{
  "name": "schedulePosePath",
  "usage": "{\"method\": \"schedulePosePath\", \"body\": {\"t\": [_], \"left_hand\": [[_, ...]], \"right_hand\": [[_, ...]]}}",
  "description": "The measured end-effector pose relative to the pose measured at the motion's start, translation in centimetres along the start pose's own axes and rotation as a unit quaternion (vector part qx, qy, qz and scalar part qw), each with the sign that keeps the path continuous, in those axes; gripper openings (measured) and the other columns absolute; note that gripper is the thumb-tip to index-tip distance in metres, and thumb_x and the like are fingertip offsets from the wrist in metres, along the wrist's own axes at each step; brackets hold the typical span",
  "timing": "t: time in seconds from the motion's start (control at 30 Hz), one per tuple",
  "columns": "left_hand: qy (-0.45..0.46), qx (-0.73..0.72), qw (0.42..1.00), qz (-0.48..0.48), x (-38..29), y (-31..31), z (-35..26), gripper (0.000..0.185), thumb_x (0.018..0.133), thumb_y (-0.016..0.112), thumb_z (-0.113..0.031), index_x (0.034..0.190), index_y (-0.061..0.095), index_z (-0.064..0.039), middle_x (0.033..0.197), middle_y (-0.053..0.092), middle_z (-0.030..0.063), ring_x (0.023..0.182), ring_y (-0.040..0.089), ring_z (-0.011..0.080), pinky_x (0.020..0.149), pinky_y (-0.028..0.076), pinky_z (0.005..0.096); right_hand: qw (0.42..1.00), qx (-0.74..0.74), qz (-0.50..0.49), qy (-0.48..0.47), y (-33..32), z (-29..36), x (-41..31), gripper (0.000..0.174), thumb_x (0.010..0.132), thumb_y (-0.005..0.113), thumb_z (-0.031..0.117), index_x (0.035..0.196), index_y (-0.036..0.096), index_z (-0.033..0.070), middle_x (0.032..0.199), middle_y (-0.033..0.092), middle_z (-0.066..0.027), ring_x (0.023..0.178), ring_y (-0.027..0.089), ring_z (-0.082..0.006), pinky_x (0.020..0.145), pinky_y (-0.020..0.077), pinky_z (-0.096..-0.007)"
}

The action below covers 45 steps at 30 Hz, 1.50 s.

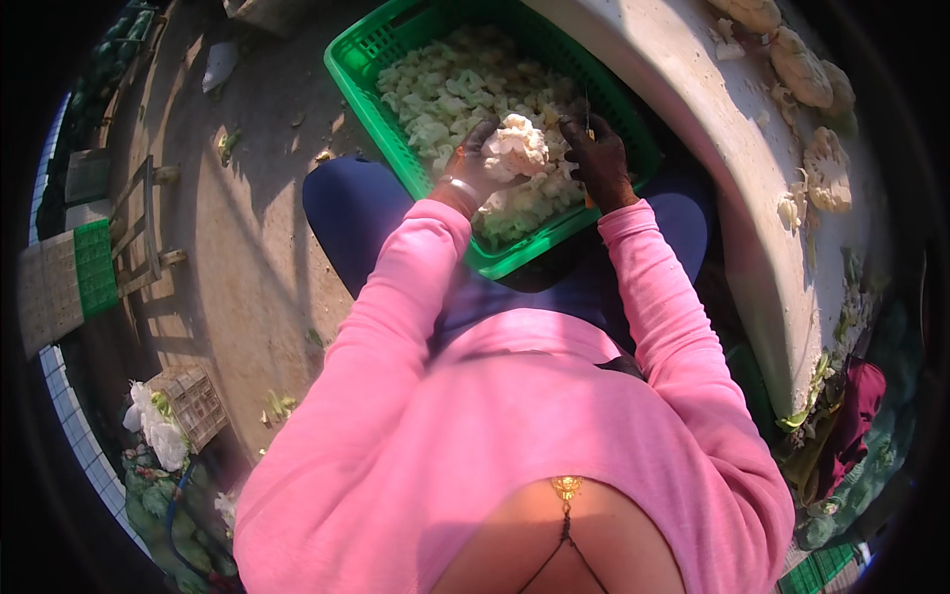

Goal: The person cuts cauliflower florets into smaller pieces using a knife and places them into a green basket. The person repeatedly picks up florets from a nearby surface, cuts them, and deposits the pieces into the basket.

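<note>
My left hand (pixel 469 165) holds a white cauliflower piece (pixel 517 145) above a green plastic basket (pixel 523 256). Cut cauliflower florets (pixel 453 93) fill much of the basket, which stands in front of me between my knees. To the right of the piece, my right hand (pixel 603 162) is closed around a knife (pixel 591 134); parts of its orange handle show, and a thin, dark blade seems to point away from me. Dark gloves appear to cover both hands. A small gap separates the right hand from the cauliflower piece.
On my right curves a pale, raised work surface (pixel 764 245) with cauliflower heads (pixel 800 67), a cut head (pixel 827 171) and scraps. Leaf bits lie on the floor (pixel 245 237) at left. A plastic crate (pixel 191 407) and a wooden frame (pixel 145 223) stand farther left.
</note>
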State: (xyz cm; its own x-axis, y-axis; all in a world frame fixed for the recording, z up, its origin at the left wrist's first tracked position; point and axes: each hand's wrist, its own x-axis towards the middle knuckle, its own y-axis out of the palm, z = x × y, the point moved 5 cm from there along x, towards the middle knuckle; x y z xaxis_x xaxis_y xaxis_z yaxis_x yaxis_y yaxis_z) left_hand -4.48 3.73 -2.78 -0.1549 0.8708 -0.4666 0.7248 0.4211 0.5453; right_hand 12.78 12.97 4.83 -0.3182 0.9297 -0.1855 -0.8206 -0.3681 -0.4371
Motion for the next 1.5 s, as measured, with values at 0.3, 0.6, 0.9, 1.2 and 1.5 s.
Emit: {"method": "schedulePosePath", "body": {"t": [0.3,0.6,0.9,1.2,1.5], "left_hand": [[0.233,0.403,0.881,-0.084,-3.0,3.4,-6.1,0.033,0.087,0.059,-0.026,0.11,0.064,-0.003,0.106,0.065,0.008,0.098,0.06,0.0193,0.087,0.046,0.029],[0.337,0.627,0.655,0.255,-4.3,6.7,-5.0,0.049,0.073,0.07,-0.015,0.12,0.055,-0.008,0.119,0.055,0.0118,0.111,0.053,0.0292,0.092,0.046,0.0345],[0.023,0.296,0.936,0.186,-2.1,3.7,-2.4,0.037,0.084,0.061,-0.022,0.117,0.058,-0.005,0.111,0.061,0.0088,0.1,0.056,0.0264,0.092,0.044,0.0314],[0.138,0.388,0.897,0.159,-3.4,7.2,-5.6,0.043,0.091,0.055,-0.039,0.121,0.056,-0.008,0.104,0.063,0.005,0.093,0.058,0.0162,0.081,0.045,0.0279],[-0.059,0.048,0.997,0.009,-3.0,4.4,-6.2,0.049,0.083,0.062,-0.046,0.111,0.057,-0.006,0.086,0.064,0.007,0.075,0.064,0.0225,0.063,0.053,0.0358]], "right_hand": [[0.948,0.274,0.112,0.114,2.2,-0.4,-2.7,0.024,0.081,0.069,0.025,0.092,0.06,0.006,0.071,0.052,0.0019,0.055,0.045,-0.0066,0.048,0.0369,-0.0221],[0.954,0.232,0.172,0.076,-0.5,1.1,-0.6,0.043,0.078,0.072,0.034,0.107,0.058,0.006,0.076,0.056,-0.0033,0.061,0.052,-0.0108,0.047,0.0402,-0.024],[0.927,0.303,0.193,0.106,0.5,-0.7,-0.6,0.045,0.079,0.066,0.031,0.116,0.056,0.006,0.08,0.056,-0.0029,0.062,0.051,-0.0095,0.051,0.0398,-0.0237],[0.956,0.156,0.221,0.115,-0.5,0.6,-1.5,0.048,0.079,0.064,0.041,0.11,0.06,0.005,0.078,0.058,-0.0026,0.061,0.05,-0.012,0.055,0.0403,-0.0256],[0.897,0.326,0.27,0.127,-2.2,1.0,-2.9,0.043,0.078,0.065,0.037,0.108,0.059,0.007,0.083,0.059,-0.0037,0.063,0.05,-0.0096,0.051,0.0346,-0.0215]]}}
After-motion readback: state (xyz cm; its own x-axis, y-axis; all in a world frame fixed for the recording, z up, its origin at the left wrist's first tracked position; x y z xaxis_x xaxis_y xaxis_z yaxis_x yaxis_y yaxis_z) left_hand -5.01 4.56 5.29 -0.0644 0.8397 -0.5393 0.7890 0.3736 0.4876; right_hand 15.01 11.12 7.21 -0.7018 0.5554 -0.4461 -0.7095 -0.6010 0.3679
